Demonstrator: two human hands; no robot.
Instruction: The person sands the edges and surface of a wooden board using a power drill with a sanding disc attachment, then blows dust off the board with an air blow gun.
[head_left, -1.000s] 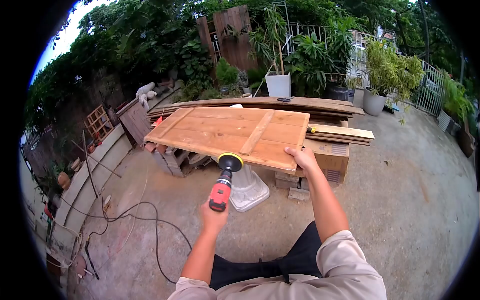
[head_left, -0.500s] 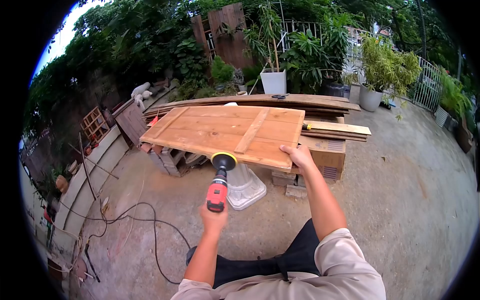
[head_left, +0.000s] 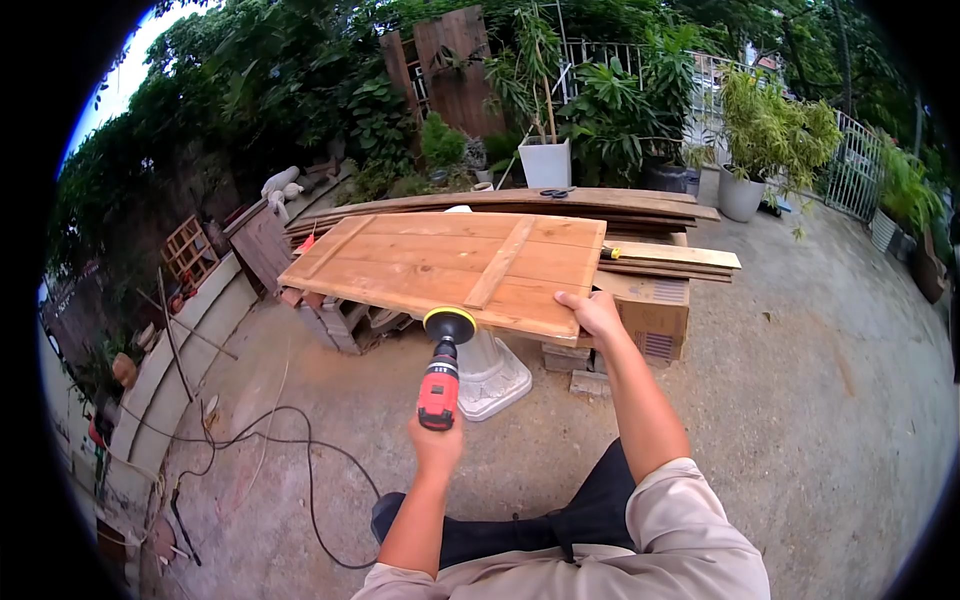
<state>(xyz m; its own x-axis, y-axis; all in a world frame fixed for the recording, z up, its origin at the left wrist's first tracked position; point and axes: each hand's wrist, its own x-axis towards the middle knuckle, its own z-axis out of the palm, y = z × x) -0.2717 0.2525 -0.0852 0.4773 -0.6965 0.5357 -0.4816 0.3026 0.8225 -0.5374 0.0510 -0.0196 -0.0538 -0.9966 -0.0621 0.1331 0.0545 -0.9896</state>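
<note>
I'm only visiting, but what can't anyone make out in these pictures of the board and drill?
All in the head view:
- Right hand: some fingers, hidden by the board.
- Left hand: its grip, hidden behind the drill.
- Board's underside: faces away.
- White pedestal: its top, covered by the board.
- Cardboard box: print too small.

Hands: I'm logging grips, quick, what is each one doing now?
Left hand: closed around the red drill.
Right hand: gripping the wooden panel at its near right corner.
</note>
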